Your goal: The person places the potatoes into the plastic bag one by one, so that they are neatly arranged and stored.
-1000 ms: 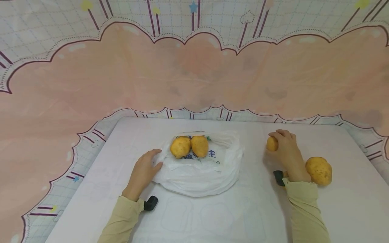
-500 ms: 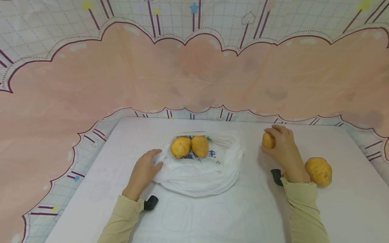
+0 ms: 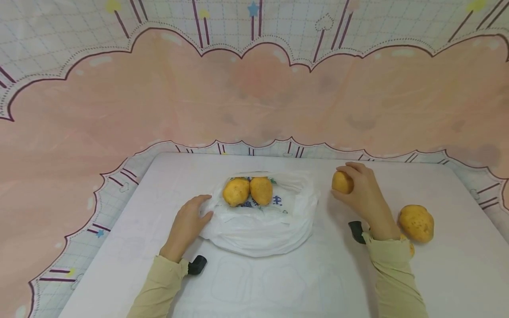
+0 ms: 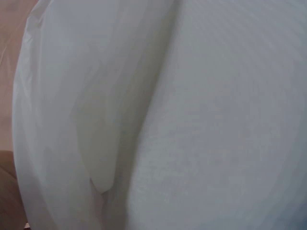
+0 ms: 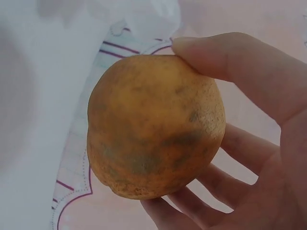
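My right hand (image 3: 365,194) grips a yellow potato (image 3: 342,182) between thumb and fingers, over the table right of a white plastic bag (image 3: 258,238). Dark blotches mark that potato (image 5: 153,124) in the right wrist view. The bag lies flat with its mouth spread, and two potatoes (image 3: 236,192) sit side by side in it on blue print. At the bag's left edge rests my left hand (image 3: 186,227), thumb and fingers apart. White plastic (image 4: 62,120) fills much of the left wrist view, with only a sliver of hand (image 4: 9,191) at lower left.
On the right of the white table (image 3: 457,274) lies a large potato (image 3: 416,223), near my right forearm. A smaller potato (image 3: 411,248) peeks out behind the sleeve. A patterned cloth (image 3: 254,97) runs behind the table.
My right hand has moved left toward the bag with the potato in it, uncovering part of the smaller potato by the sleeve. The left hand and the bag have stayed put.
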`<state>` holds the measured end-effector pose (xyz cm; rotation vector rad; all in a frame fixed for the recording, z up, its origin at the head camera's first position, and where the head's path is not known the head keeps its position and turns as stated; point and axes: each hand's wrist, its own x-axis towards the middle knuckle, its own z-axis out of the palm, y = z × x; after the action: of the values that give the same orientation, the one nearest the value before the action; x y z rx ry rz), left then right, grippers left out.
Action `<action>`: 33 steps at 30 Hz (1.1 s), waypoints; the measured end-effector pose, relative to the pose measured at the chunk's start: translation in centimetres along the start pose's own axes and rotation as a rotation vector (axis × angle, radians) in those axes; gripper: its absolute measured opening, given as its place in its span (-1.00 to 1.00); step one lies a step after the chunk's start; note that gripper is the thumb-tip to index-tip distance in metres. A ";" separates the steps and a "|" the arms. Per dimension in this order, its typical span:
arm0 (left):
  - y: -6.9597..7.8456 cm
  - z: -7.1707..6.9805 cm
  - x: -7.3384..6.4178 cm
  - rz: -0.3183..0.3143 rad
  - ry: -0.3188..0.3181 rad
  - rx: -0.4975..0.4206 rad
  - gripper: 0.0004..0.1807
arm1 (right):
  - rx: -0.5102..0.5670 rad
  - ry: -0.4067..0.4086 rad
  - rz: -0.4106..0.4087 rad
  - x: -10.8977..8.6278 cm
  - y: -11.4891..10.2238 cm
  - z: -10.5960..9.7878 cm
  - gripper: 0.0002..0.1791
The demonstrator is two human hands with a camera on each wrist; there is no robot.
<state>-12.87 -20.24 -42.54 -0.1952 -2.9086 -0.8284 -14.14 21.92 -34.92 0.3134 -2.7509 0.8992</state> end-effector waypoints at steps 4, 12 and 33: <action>-0.1 0.1 0.0 -0.004 -0.002 -0.006 -0.48 | 0.009 0.006 -0.001 0.1 -0.3 0.0 -0.42; -0.1 0.1 0.1 -0.005 -0.006 -0.001 -0.48 | 0.049 -0.023 -0.008 0.2 -1.4 0.3 -0.42; 0.1 0.0 0.0 -0.019 -0.016 -0.016 -0.48 | 0.041 -0.063 -0.023 0.8 -4.0 1.3 -0.40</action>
<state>-12.82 -20.14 -42.45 -0.1760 -2.9240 -0.8574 -14.03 17.91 -33.54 0.3864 -2.7833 0.9569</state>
